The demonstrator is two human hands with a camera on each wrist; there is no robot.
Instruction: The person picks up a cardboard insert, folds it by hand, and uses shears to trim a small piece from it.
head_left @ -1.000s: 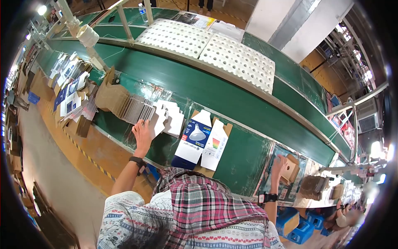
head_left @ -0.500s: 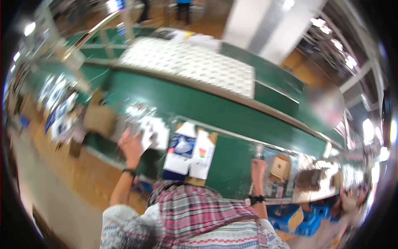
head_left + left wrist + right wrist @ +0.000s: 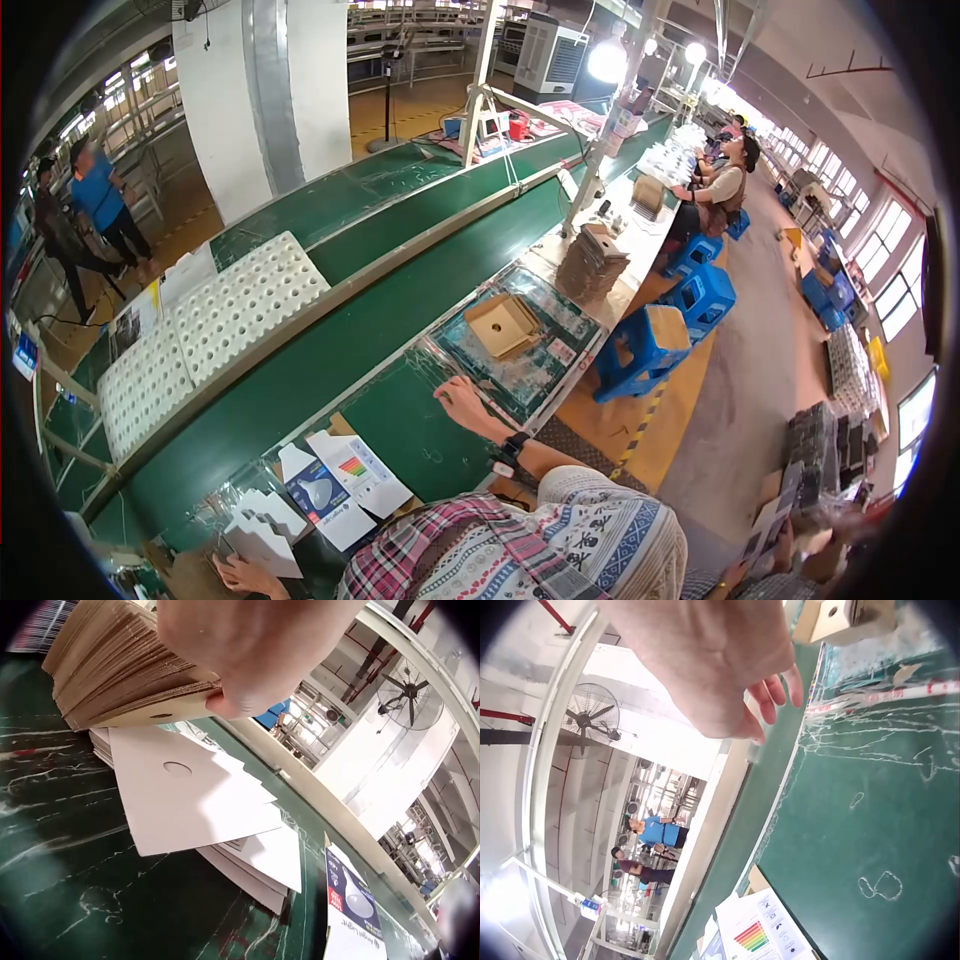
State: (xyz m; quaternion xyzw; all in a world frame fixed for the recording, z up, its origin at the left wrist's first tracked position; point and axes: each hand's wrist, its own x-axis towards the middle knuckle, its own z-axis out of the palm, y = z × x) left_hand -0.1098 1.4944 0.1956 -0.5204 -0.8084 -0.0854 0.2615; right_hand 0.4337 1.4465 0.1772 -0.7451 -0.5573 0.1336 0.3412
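Note:
At the lower left of the head view, my left hand [image 3: 250,578] is at the stacked cardboard and white flat cartons [image 3: 262,540]. From the left wrist, the hand [image 3: 255,652] curls over a row of brown cardboard pieces [image 3: 131,671], one fingertip against the nearest piece; its other fingers are hidden. Fanned white cartons [image 3: 195,799] lie just below. My right hand [image 3: 470,408] hovers over the green surface, holding nothing; its fingers [image 3: 765,701] are loosely bent. Between the hands lie a printed bulb carton [image 3: 322,492] and a white carton with a coloured chart [image 3: 365,472].
An open brown box [image 3: 502,325] sits on a plastic-covered board beyond the right hand, with stacked brown cardboard [image 3: 592,262] behind it. White perforated trays [image 3: 240,310] stand across the belt. Blue stools [image 3: 640,350] are at the right, and other people sit along the line.
The head view has swung to the right, moving the cartons and left hand toward the lower left. My right hand has moved away from the brown box to the bare green surface.

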